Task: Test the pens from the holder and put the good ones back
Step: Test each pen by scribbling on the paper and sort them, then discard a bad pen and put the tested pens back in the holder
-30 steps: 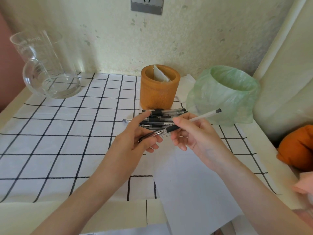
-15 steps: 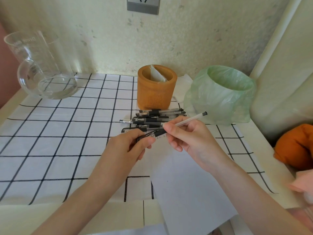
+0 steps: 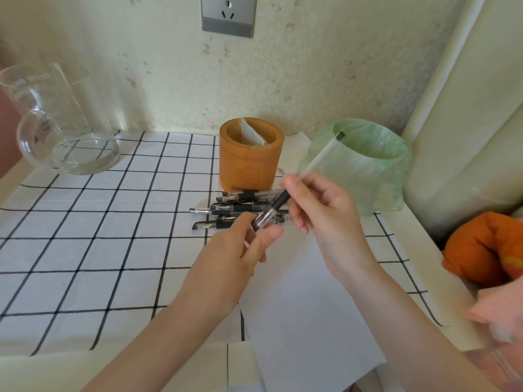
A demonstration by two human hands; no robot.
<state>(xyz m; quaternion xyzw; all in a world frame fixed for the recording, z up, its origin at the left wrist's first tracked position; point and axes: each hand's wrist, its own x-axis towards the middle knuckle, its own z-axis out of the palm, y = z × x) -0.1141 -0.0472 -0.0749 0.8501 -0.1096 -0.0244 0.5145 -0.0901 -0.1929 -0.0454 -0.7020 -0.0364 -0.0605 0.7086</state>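
My right hand (image 3: 322, 210) pinches a clear pen (image 3: 317, 159) by its black grip, its rear end tilted up toward the green bag. My left hand (image 3: 240, 247) grips the pen's clear cap (image 3: 264, 219) at the tip end, just above the white paper sheet (image 3: 305, 306). Several black-and-clear pens (image 3: 235, 207) lie in a pile on the checked cloth behind my hands. The orange-brown wooden holder (image 3: 250, 157) stands upright behind the pile with a folded paper inside it.
A green plastic bag lining a bin (image 3: 365, 165) stands right of the holder. A glass jug (image 3: 56, 123) sits at the back left. An orange cloth (image 3: 486, 247) lies off the table's right edge. The wall with a socket (image 3: 228, 15) is behind.
The pen has swung from nearly level to steeply tilted, rear end up toward the bag. My hands stayed together at the tip end and the view moved closer.
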